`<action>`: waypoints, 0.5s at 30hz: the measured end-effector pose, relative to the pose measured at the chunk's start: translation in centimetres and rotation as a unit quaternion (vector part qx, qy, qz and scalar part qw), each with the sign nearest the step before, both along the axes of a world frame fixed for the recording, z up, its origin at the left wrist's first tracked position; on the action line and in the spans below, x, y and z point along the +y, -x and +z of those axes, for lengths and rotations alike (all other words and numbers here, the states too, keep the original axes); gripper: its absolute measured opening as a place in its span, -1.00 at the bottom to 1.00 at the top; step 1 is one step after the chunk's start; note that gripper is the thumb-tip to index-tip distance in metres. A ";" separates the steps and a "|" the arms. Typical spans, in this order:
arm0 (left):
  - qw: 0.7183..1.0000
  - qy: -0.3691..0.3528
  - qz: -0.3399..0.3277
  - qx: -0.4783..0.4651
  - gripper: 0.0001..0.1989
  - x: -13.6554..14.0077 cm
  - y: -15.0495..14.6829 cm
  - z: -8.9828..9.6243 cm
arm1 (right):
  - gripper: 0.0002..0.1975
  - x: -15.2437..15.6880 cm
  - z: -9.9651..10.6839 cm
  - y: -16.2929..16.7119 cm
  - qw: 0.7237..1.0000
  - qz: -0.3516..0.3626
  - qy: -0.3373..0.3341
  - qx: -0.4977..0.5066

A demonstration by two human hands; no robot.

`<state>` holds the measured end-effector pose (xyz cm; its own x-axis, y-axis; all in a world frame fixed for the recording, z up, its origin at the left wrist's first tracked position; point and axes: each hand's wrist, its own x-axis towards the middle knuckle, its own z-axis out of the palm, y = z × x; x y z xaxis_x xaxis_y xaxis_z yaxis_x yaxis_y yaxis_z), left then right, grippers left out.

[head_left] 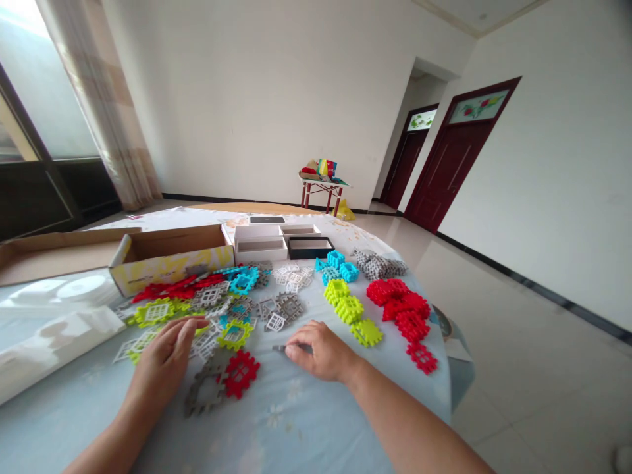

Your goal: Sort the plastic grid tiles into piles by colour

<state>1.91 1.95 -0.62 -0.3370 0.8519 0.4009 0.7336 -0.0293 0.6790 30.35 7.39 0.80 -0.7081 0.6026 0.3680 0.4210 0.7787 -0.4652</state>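
My right hand (320, 352) pinches a small grey plastic piece (279, 347) seen edge-on, just above the cloth. Over the near left side of a mixed pile, my left hand (170, 345) is open with its fingers stretched out and nothing visible in them. That pile has lime-green toothed building plates (237, 334), white window-shaped inserts (275, 321), and grey, blue and red pieces. Between my hands lie a red toothed plate (241, 373) and a grey toothed frame (205, 390), touching or overlapping.
Sorted stacks stand on the right: red plates (397, 304), lime-green plates (348, 306), blue plates (338, 266) and grey plates (379, 264). Behind the pile are an open cardboard box (170, 263) and small trays (261, 247). White foam packing (54, 342) lies left.
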 end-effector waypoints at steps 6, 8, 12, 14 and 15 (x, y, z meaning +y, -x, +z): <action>1.000 0.007 0.007 -0.015 -0.58 0.4 0.6 -0.6 | -0.75 1.6 -1.4 0.1 0.989 -0.130 -0.045 0.050; 1.000 0.004 0.010 -0.016 -0.58 0.5 0.7 -0.8 | -0.69 1.9 -1.9 -0.1 0.986 -0.147 -0.049 0.060; 1.000 0.007 0.013 -0.016 -0.57 0.6 0.8 -0.8 | -0.55 1.8 -2.4 0.0 0.988 -0.147 -0.043 0.034; 1.000 0.008 0.013 -0.018 -0.59 0.7 1.0 -0.9 | -0.50 1.6 -2.6 0.2 0.987 -0.151 -0.042 0.017; 1.000 0.006 0.014 -0.017 -0.59 0.8 1.1 -1.1 | -0.50 1.6 -2.6 0.3 0.987 -0.156 -0.042 0.012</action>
<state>0.79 2.70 -1.68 -0.3737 0.8465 0.3792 0.7102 -0.0019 0.7040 30.05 8.99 -1.84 -0.4840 0.7566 0.4397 0.6356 0.6493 -0.4176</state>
